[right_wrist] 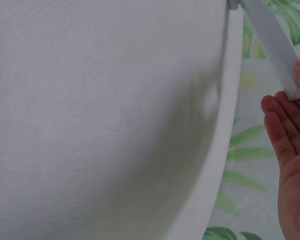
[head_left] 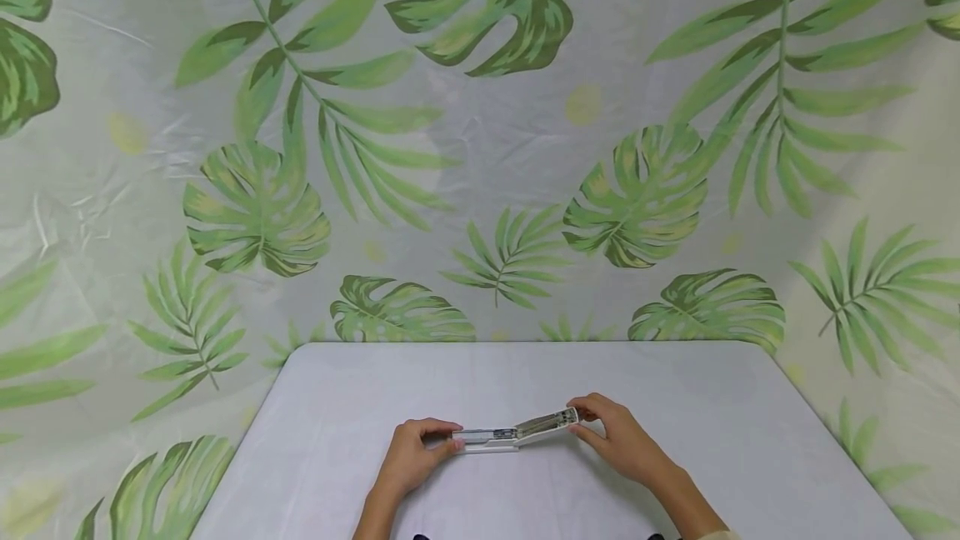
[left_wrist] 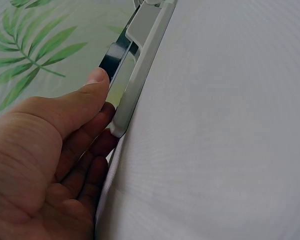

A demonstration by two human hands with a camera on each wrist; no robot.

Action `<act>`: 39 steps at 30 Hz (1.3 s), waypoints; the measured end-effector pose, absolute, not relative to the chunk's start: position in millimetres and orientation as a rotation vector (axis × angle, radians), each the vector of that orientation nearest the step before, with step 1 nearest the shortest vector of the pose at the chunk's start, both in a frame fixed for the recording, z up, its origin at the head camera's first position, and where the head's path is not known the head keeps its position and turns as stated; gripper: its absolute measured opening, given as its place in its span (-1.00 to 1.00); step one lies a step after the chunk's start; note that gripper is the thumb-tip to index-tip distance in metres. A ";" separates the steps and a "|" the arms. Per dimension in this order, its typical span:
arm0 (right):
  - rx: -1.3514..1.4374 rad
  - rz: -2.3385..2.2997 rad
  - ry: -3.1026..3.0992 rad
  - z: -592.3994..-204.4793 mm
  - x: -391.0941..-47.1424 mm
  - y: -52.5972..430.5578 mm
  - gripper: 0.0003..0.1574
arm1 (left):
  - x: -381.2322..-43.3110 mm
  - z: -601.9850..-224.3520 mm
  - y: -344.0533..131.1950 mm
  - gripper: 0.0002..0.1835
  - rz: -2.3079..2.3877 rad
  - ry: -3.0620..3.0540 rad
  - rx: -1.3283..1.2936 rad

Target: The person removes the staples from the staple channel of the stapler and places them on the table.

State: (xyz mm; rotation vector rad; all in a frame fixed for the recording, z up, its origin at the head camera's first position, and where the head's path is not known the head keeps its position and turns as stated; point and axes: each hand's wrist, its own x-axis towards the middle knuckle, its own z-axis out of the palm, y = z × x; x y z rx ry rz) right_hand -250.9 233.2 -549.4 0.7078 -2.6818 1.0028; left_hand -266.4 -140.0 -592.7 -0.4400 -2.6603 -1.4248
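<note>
Head: open stapler point(head_left: 486, 435) between both hands at the white table point(head_left: 337, 382); contact unclear. Left hand point(head_left: 416, 452) pinches base point(head_left: 491, 449) end, right hand point(head_left: 618, 440) pinches tilted-up cover point(head_left: 543, 425). Over-bending could strain the joint point(head_left: 517, 437).

Left wrist: thumb-to-finger gap narrow, glossy dark rail, smooth pale rounded base; thumb slip could free it.

Right wrist: close pinch on flat, straight cover tip; matte, cloth-like table.
</note>
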 end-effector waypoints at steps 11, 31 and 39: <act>0.667 1.004 -2.749 -555.2 -246.0 236.0 -0.55 | -265.4 -590.3 -139.6 -0.77 -1.453 -2.656 -0.439; 0.550 0.927 -2.658 -548.5 -246.4 209.9 -0.58 | -263.5 -588.0 -140.3 -0.74 -1.440 -2.675 -0.416; 0.578 0.963 -2.724 -545.7 -250.6 172.0 -0.64 | -264.5 -590.1 -138.4 -0.71 -1.461 -2.663 -0.439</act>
